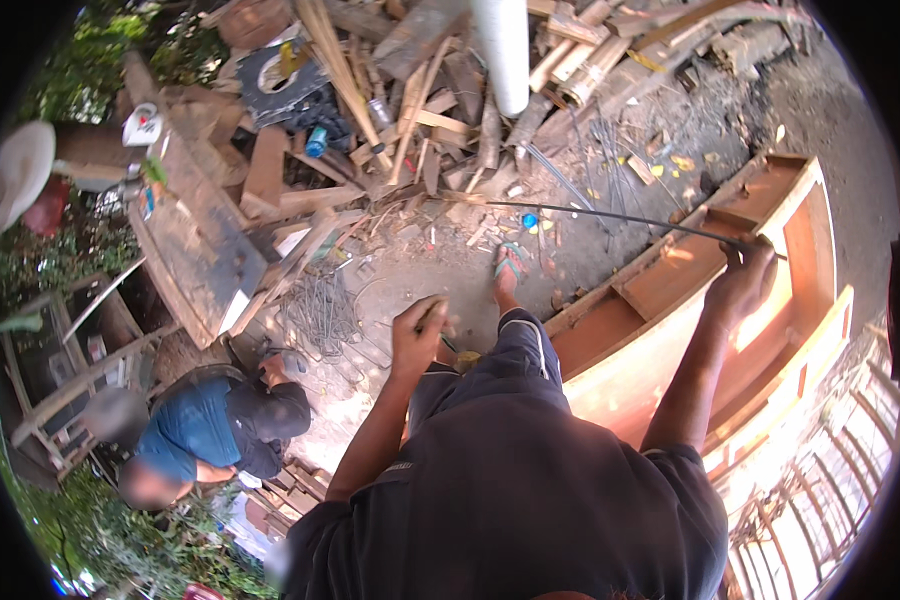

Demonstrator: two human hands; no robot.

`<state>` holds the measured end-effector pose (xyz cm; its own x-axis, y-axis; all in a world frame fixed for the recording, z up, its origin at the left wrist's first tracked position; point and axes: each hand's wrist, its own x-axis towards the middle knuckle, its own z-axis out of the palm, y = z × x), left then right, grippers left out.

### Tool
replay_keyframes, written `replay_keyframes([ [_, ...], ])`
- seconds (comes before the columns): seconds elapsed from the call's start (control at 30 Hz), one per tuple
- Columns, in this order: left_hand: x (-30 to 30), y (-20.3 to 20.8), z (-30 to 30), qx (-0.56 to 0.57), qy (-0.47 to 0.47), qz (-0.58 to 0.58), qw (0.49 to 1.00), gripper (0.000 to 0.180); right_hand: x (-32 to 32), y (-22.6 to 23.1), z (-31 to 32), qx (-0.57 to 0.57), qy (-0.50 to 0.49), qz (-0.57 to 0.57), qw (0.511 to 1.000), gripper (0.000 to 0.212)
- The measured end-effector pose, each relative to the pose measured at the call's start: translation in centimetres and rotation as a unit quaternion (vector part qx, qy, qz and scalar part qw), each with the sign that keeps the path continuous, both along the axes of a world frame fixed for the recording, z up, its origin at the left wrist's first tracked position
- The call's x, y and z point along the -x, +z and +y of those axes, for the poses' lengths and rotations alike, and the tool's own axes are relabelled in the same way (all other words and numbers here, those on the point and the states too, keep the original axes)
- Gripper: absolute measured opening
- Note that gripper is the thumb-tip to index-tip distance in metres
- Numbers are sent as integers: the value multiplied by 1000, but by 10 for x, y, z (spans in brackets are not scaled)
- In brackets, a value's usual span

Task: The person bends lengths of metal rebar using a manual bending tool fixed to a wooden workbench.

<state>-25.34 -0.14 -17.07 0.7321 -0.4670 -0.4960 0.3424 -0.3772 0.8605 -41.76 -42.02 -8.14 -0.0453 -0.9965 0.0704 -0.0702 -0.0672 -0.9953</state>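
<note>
Scrap wood (pixel 268 170) lay heaped outdoors. Right hand (pixel 750 278) gripped thin dark rod (pixel 630 218), extended toward the heap; wooden frame (pixel 625 390) alongside looked largely assembled. Left hand (pixel 420 330) curled, contents unclear; remaining work couldn't be judged.

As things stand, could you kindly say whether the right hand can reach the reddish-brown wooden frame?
Probably yes: the right hand appears over the wooden frame, nothing visible between, though holding a long, thin, dark rod.
</note>
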Motion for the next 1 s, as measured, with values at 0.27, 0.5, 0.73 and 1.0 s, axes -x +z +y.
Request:
replay_keyframes([
  [0.27, -15, 23, 26, 192, -10, -89, 977, 37, 69, -55, 86, -217, 49, -227, 948, 38],
  [0.5, -32, 81, 139, 281, 18, -61, 958, 39, 56, -58, 239, -345, 128, -295, 882, 12],
  [0.73, -48, 64, 199, 216, 174, -11, 961, 42, 88, -59, 304, -366, 274, -213, 863, 5],
  [1.0, -85, 67, 238, 84, 243, -131, 958, 47, 44, 42, 389, -295, 657, 236, 652, 27],
])
